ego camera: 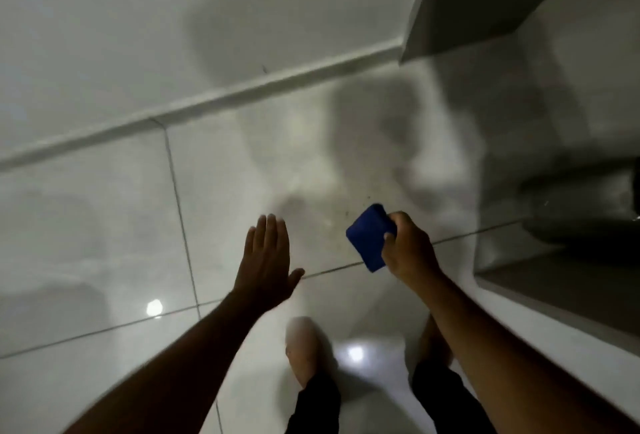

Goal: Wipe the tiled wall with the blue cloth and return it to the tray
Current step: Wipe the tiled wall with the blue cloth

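Gripping the folded dark-blue cloth (370, 237) in my right hand (408, 250), long axis pointing up-left toward the glossy white tiled wall (104, 35) ahead; my left hand (268, 263) hovers flat, empty; no tray visible.

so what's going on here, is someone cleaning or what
A person is looking down at a glossy tiled floor, bare feet in view. Their right hand grips a folded blue cloth, held in the air. The left hand is open and empty, fingers spread. No tray is visible, and the cloth is not touching any surface.
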The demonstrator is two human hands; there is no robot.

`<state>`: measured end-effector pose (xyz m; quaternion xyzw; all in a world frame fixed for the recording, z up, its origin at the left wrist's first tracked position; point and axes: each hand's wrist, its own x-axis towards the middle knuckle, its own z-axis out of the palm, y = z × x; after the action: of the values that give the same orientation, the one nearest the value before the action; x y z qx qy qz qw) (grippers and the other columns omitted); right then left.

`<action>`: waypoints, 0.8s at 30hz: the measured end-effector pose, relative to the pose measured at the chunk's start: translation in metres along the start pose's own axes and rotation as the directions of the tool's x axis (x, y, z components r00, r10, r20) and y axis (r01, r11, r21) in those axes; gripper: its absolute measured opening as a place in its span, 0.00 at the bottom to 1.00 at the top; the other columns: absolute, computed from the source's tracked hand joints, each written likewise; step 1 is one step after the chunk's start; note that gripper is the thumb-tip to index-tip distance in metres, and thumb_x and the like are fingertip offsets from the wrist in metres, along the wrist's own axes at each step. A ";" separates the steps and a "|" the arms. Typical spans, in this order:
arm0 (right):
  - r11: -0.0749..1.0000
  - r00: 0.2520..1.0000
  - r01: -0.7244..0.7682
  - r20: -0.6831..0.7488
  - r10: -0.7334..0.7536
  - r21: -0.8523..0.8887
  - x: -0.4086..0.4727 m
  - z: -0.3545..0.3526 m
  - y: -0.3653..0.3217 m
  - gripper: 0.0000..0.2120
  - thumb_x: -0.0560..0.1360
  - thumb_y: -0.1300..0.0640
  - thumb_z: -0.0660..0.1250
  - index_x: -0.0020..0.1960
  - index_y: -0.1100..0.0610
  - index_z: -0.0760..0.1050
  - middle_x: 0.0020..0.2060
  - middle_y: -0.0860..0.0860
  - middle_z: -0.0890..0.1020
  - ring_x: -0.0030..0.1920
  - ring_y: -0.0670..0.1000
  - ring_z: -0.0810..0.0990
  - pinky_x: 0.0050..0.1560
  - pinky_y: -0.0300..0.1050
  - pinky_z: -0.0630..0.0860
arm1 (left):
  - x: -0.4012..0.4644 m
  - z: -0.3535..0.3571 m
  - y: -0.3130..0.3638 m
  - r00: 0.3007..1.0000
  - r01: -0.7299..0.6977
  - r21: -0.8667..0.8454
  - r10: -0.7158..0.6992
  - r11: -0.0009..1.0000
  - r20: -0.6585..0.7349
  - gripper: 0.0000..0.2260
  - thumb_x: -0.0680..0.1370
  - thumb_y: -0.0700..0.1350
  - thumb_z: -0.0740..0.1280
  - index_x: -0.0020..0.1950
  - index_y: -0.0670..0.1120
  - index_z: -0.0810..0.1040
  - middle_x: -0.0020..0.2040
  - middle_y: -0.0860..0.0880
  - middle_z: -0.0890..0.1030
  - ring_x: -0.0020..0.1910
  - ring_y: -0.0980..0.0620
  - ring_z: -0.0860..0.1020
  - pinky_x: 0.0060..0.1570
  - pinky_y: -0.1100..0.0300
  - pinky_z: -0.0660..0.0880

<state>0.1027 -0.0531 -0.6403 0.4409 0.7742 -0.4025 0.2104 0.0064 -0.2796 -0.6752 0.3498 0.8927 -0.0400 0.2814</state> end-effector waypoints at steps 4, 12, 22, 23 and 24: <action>0.997 0.995 -0.078 0.063 0.078 -0.002 0.114 0.108 0.096 0.16 0.79 0.63 0.58 0.67 0.59 0.69 0.61 0.60 0.78 0.58 0.60 0.77 0.50 0.46 0.71 | 0.075 0.150 -0.017 0.993 -0.070 0.094 0.060 0.993 0.106 0.53 0.69 0.62 0.73 0.76 0.31 0.51 0.77 0.29 0.53 0.77 0.31 0.51 0.75 0.38 0.49; 0.971 0.850 -0.124 -0.526 -0.003 -0.207 0.197 0.184 0.213 0.25 0.77 0.59 0.64 0.72 0.63 0.64 0.71 0.63 0.70 0.72 0.63 0.67 0.71 0.58 0.67 | 0.145 0.276 -0.043 0.993 0.035 0.044 -0.040 0.998 0.112 0.74 0.51 0.77 0.71 0.76 0.31 0.39 0.78 0.29 0.40 0.77 0.32 0.37 0.75 0.37 0.39; 0.942 0.844 0.042 -0.492 -0.212 -0.334 0.220 0.320 0.132 0.34 0.79 0.41 0.55 0.77 0.61 0.56 0.76 0.67 0.59 0.76 0.67 0.56 0.74 0.66 0.51 | 0.167 0.287 -0.060 0.986 0.121 -0.098 -0.108 0.988 0.127 0.82 0.40 0.83 0.65 0.74 0.36 0.28 0.75 0.32 0.28 0.74 0.35 0.26 0.73 0.39 0.30; 0.865 0.852 0.220 -0.343 -0.396 -0.451 0.213 0.333 0.125 0.34 0.78 0.40 0.56 0.78 0.58 0.55 0.76 0.66 0.58 0.77 0.67 0.54 0.75 0.65 0.48 | 0.166 0.286 -0.059 0.985 0.121 -0.102 -0.106 0.987 0.137 0.82 0.40 0.83 0.65 0.73 0.36 0.27 0.75 0.33 0.27 0.73 0.36 0.25 0.73 0.40 0.30; 0.729 0.805 0.414 -0.155 -0.573 -0.545 0.208 0.337 0.125 0.34 0.78 0.39 0.57 0.78 0.54 0.54 0.77 0.65 0.57 0.77 0.66 0.53 0.75 0.64 0.46 | 0.167 0.285 -0.058 0.984 0.123 -0.101 -0.107 0.987 0.146 0.82 0.40 0.83 0.64 0.73 0.37 0.26 0.75 0.33 0.27 0.73 0.37 0.25 0.73 0.40 0.31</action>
<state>0.0904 -0.1828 -1.0344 0.2063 0.9624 -0.1613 0.0723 0.0044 -0.2996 -1.0100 0.2779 0.8904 -0.0314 0.3593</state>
